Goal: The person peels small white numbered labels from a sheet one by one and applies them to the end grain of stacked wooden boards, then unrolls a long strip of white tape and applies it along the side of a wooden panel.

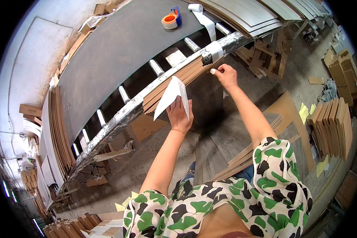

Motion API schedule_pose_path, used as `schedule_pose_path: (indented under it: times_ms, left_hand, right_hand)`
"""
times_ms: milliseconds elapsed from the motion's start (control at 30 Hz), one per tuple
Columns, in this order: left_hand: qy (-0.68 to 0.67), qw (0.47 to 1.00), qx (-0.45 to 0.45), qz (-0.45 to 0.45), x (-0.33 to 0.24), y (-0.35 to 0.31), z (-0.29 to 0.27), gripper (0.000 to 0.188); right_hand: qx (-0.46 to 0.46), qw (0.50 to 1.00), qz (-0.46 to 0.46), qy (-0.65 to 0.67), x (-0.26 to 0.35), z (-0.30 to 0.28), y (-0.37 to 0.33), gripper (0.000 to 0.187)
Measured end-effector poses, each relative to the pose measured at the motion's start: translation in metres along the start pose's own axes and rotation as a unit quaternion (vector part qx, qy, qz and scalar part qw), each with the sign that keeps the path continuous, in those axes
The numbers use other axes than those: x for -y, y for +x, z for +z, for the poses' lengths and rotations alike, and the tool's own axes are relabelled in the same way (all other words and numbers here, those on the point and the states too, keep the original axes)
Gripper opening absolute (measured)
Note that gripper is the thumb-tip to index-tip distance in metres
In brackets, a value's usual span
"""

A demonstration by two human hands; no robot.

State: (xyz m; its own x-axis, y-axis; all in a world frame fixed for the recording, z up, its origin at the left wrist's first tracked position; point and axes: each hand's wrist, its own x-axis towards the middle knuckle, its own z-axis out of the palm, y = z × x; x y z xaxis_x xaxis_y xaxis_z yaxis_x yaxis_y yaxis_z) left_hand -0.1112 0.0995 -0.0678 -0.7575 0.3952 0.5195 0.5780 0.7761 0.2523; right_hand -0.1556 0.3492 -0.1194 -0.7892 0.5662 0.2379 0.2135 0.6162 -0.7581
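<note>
Rollers [156, 67] and a dark grey counter [107, 55] stretch out ahead of both hands, with a tape dispenser [170, 22] and a white roll [195, 7] beyond the right hand. Fingers together and extended, the left hand [180, 116] lies against a white sheet [169, 95] at the near end of the boards [186, 73] just ahead; the right hand [226, 76] curls beside their far end, thumb near fingertips, though whether it pinches anything I cannot tell.
</note>
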Motion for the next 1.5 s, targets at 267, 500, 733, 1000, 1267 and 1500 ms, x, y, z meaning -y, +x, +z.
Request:
schedule_pose_path:
  times_ms: [267, 500, 733, 1000, 1267, 1500]
  left_hand:
    - [-0.355, 0.914, 0.112, -0.159, -0.016, -0.012, -0.017, 0.039]
    - [-0.304, 0.943, -0.010, -0.136, 0.004, -0.008, -0.016, 0.035]
    - [-0.070, 0.997, 0.020, -0.031, 0.022, -0.012, -0.008, 0.042]
    - [-0.104, 0.987, 0.072, -0.097, 0.016, -0.046, -0.009, 0.040]
    - [-0.301, 0.891, -0.155, -0.303, 0.063, -0.076, -0.074, 0.053]
    - [-0.318, 0.862, -0.103, -0.382, 0.065, -0.057, -0.099, 0.063]
  right_hand:
    - [0.147, 0.868, 0.147, 0.452, 0.048, -0.066, 0.023, 0.017]
    - [0.156, 0.958, 0.051, 0.234, 0.016, -0.005, 0.010, 0.029]
    - [-0.012, 0.988, -0.017, 0.156, 0.022, 0.035, -0.021, 0.025]
    - [0.107, 0.993, -0.037, 0.038, 0.026, -0.015, 0.006, 0.034]
    - [0.280, 0.944, -0.095, -0.145, 0.049, -0.077, 0.004, 0.029]
    - [0.431, 0.901, 0.001, 0.045, 0.089, -0.112, 0.010, 0.030]
